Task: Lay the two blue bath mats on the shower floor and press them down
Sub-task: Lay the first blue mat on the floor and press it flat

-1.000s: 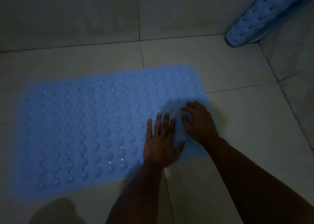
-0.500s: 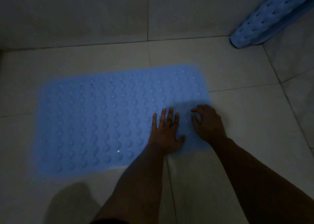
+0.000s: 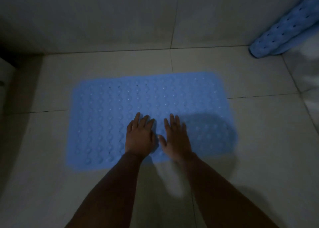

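Note:
A blue bath mat (image 3: 107,117) with rows of raised bumps lies flat on the tiled shower floor (image 3: 259,141). My left hand (image 3: 140,136) and my right hand (image 3: 176,136) rest side by side on its near middle, palms down, fingers straight and pressing the mat. A second blue mat (image 3: 284,30), rolled or folded up, leans in the far right corner with its lower end on the floor.
Tiled walls (image 3: 120,17) close the space at the back and on the right. A dark edge and a pale object (image 3: 6,79) stand at the far left. Bare tiles lie in front of the mat and to its right.
Both hands have shifted left along the mat, from its right end to its near middle. My right hand's curled fingers have flattened out. The view has pulled back.

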